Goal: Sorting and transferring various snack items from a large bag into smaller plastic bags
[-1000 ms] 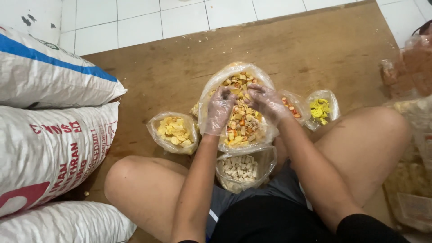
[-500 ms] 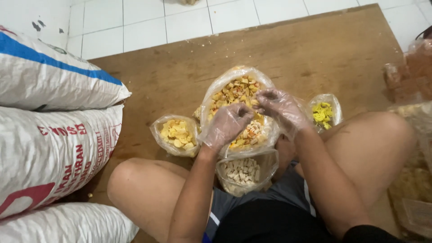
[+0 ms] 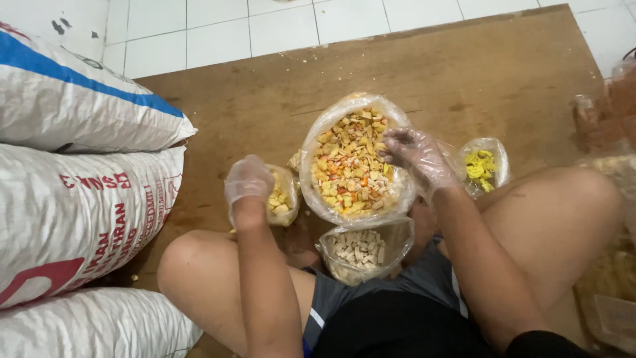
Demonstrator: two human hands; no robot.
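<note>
Gloves are covering both hands: the left hand point(image 3: 247, 180) is curling loosely over the small bag of yellow pieces point(image 3: 281, 197), at nine o'clock of the big bag of mixed snacks point(image 3: 351, 162). The right hand point(image 3: 414, 154) is resting spread on that big bag's three o'clock rim, on the wooden board point(image 3: 424, 73).

Storeroom floor: stacked sacks point(image 3: 73, 199), bagged snacks point(image 3: 351, 166)

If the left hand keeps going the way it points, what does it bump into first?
Probably the small bag of yellow pieces right under the left hand; depth is hard to judge.
</note>
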